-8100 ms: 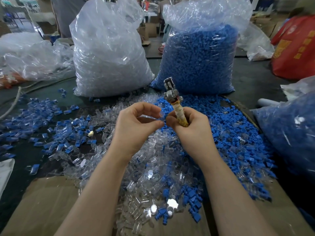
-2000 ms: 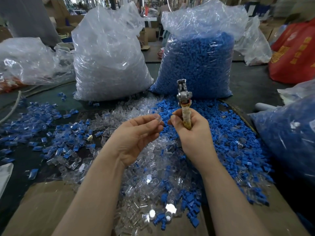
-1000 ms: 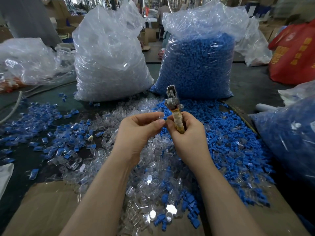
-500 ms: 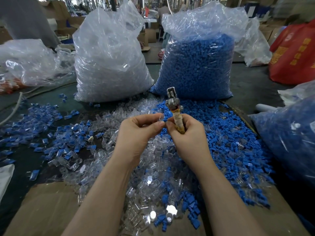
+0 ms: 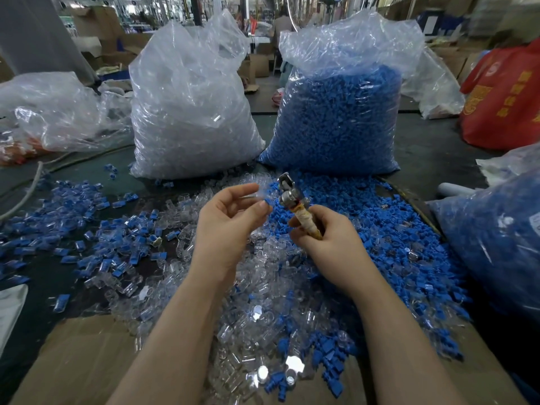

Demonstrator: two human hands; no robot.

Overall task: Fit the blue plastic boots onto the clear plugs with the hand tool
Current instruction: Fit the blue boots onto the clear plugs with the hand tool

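Note:
My right hand point(image 5: 324, 235) grips the tape-wrapped handle of the hand tool point(image 5: 292, 200), whose metal head points up and away. My left hand point(image 5: 230, 217) is just left of the tool head and pinches a small plug point(image 5: 264, 197) between thumb and fingertips; the piece is blurred, clear with some blue. Under both hands lies a heap of loose clear plugs point(image 5: 257, 302). Loose blue boots point(image 5: 380, 229) spread to the right of it. Fitted blue-and-clear pieces point(image 5: 96, 235) lie scattered to the left.
Two big plastic bags stand behind the heaps: one of clear plugs point(image 5: 190, 112), one of blue boots point(image 5: 342, 118). Another blue-filled bag point(image 5: 502, 244) presses in at the right. Cardboard point(image 5: 87, 355) covers the near table edge. A red bag point(image 5: 505, 97) sits far right.
My hands were pressed together at the tool handle half a second ago. Now the left hand has drawn apart to the left and up with the small piece; the tool has tilted left.

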